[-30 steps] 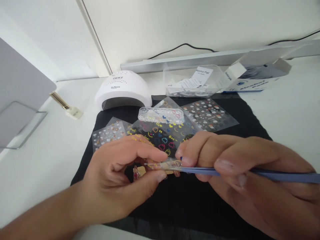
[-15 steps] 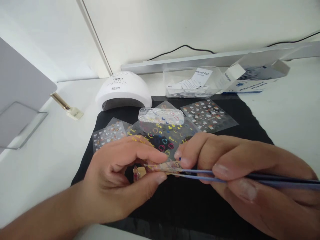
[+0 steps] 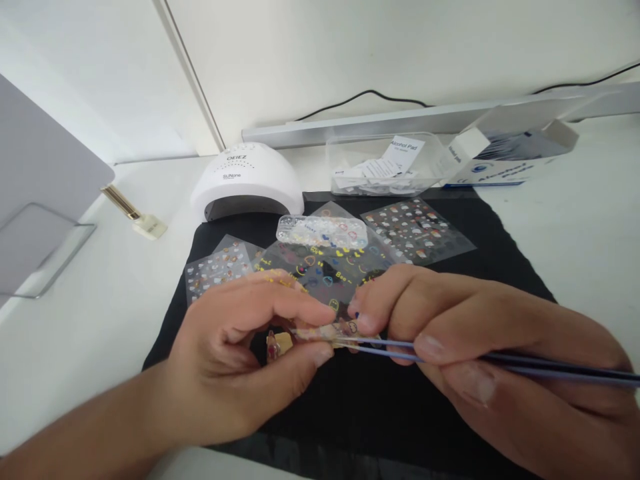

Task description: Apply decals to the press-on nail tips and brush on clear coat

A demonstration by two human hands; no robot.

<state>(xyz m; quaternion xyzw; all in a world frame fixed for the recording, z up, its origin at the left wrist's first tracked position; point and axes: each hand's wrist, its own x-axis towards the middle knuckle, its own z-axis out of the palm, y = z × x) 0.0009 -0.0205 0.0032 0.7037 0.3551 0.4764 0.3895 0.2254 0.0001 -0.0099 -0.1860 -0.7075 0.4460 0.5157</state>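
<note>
1. A white lamp (image 3: 245, 172) is standing at the back edge of the black mat (image 3: 360, 407).
2. A gold-capped bottle (image 3: 149, 227) is resting on the white table (image 3: 590, 227), left of the lamp.
3. A clear container (image 3: 345, 187) is holding white packets (image 3: 404, 152).
4. An opened box (image 3: 510, 172) is resting to the right of this container.
5. A black cable (image 3: 371, 92) is curving above the silver rail (image 3: 310, 132).

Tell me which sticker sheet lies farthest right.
The white-and-orange sheet, right of the clear case; the neon-lettered sheet lies centrally, and another sheet lies beyond the left hand.
</note>
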